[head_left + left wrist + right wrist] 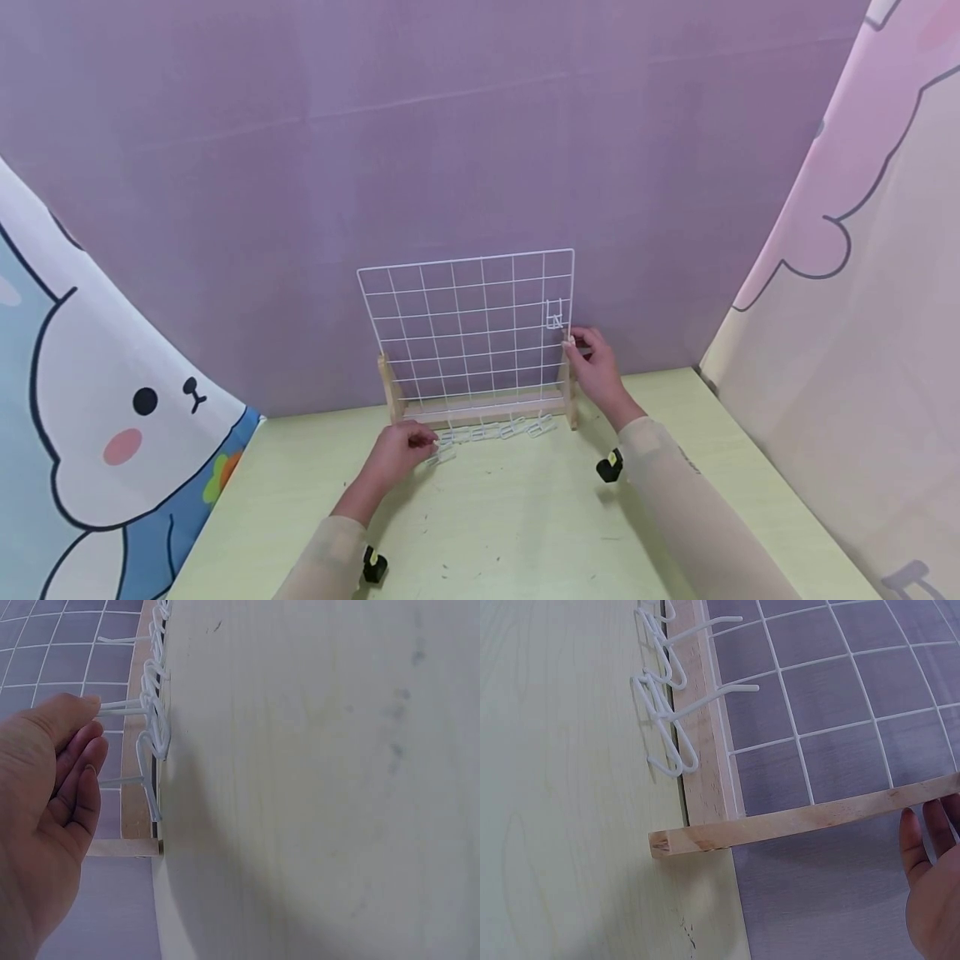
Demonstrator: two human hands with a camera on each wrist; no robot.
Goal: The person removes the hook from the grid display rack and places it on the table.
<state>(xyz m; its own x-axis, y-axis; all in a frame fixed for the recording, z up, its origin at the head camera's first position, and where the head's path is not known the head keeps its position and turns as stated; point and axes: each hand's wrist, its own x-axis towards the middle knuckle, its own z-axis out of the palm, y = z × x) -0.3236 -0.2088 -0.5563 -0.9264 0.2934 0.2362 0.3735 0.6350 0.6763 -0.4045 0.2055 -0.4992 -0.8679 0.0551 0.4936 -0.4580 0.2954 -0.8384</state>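
A white wire grid panel stands upright in a wooden stand. My left hand is low at the stand's left front, its thumb and fingers pinching the prong of a white wire hook. Beside it, another hook leans near the stand's left end. My right hand grips the upper part of the right wooden post, with fingers along its outer side. One hook hangs on the grid's upper right, just above that hand.
Several more white hooks lie in a row along the stand's front base. Pale yellow tabletop extends toward me, with small dark specks. A purple backdrop rises behind the grid, and printed cloths flank both sides.
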